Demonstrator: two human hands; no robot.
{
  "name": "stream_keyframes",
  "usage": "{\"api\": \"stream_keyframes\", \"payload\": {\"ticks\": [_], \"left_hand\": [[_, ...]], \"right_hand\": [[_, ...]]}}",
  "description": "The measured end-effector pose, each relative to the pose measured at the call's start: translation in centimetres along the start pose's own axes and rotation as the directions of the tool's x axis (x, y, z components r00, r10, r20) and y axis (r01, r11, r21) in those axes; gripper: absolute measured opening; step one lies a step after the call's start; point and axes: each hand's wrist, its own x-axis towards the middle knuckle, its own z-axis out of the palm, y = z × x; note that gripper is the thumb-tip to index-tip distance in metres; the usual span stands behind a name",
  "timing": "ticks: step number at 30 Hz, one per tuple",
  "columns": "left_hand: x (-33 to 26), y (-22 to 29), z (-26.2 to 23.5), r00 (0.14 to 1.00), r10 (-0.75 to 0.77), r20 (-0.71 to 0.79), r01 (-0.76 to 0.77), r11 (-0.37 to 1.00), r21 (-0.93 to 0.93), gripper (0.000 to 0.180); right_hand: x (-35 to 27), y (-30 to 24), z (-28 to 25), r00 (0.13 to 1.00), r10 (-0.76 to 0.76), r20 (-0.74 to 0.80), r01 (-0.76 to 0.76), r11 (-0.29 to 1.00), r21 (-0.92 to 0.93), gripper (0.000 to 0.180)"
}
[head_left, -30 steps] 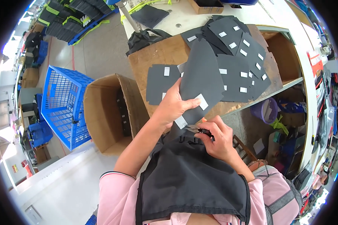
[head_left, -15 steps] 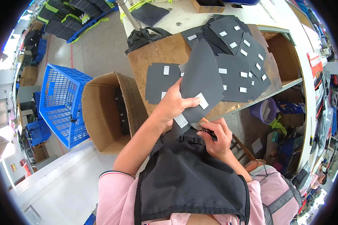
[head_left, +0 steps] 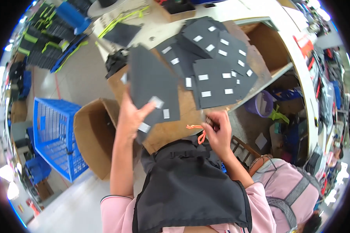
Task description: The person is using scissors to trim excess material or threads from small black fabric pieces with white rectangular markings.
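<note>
Sheet (head_left: 159, 83) at eleven o'clock, clamped in the left hand (head_left: 131, 117), has swung clear of the small tool (head_left: 209, 121) gripped in the right hand (head_left: 220, 132) at four o'clock; cutting contact seems paused.

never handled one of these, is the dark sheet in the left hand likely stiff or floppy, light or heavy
The dark sheet is probably semi-stiff: it extends well beyond the left hand with no obvious sag. It looks light, being thin and held by that hand alone. It may slide when pushed, given its flat shape.
</note>
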Motion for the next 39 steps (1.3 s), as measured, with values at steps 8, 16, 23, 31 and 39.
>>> {"api": "stream_keyframes", "payload": {"ticks": [8,16,23,31,39], "left_hand": [[3.6,-9.3,-3.1,0.945,-0.138,-0.297,0.325,0.509,0.797,0.11],[3.8,-11.2,-2.5,0.969,-0.052,-0.243,0.239,0.461,0.854,0.099],[1.8,-8.6,5.3,0.885,-0.304,0.352,0.387,0.902,-0.193,0.054],[2.3,-9.0,8.7,0.873,-0.357,0.332,0.429,0.887,-0.173,0.033],[2.0,-0.5,5.4,0.761,-0.335,0.555,0.172,0.93,0.325,0.024]], "right_hand": [[2.5,9.9,1.1,0.958,0.284,0.025,-0.244,0.861,-0.446,0.063],[1.7,15.3,2.0,0.97,-0.106,0.221,0.216,0.795,-0.567,0.029],[1.5,12.3,1.1,0.98,0.173,-0.093,-0.189,0.962,-0.198,0.013],[-2.9,3.9,3.1,0.955,-0.075,0.288,0.058,0.996,0.068,0.025],[6.5,-1.8,-1.7,0.973,-0.081,0.216,0.109,0.986,-0.124,0.023]]}}
